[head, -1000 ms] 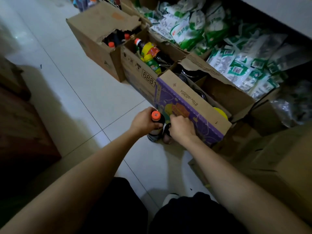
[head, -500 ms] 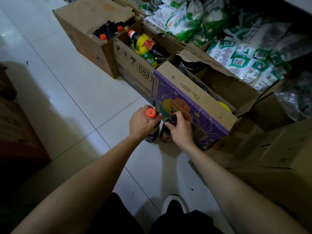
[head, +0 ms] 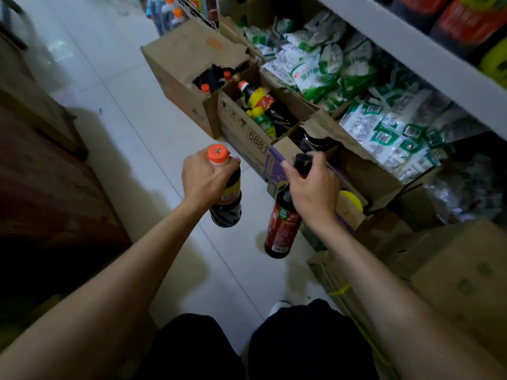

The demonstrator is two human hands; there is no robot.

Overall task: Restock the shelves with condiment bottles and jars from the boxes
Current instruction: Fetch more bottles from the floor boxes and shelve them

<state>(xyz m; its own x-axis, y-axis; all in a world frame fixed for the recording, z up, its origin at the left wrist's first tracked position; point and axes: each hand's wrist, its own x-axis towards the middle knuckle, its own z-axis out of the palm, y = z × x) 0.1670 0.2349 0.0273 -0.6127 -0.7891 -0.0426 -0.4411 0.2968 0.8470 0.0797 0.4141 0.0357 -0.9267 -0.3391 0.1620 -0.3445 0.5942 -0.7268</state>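
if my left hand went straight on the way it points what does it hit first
Probably the cardboard box printed 6881, or the bottles in it: depth is unclear. The left hand holds an orange-capped bottle.

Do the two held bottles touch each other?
Apart. The head view shows bare floor between the orange-capped bottle in the left hand and the red-labelled bottle in the right hand.

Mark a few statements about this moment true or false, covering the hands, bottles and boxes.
1. The left hand holds an orange-capped bottle. True.
2. The right hand is empty. False: it grips a red-label bottle by the neck.
3. The box marked 6881 is sealed. False: it is open, with bottles inside.
4. Green-and-white bags lie behind that box. True.
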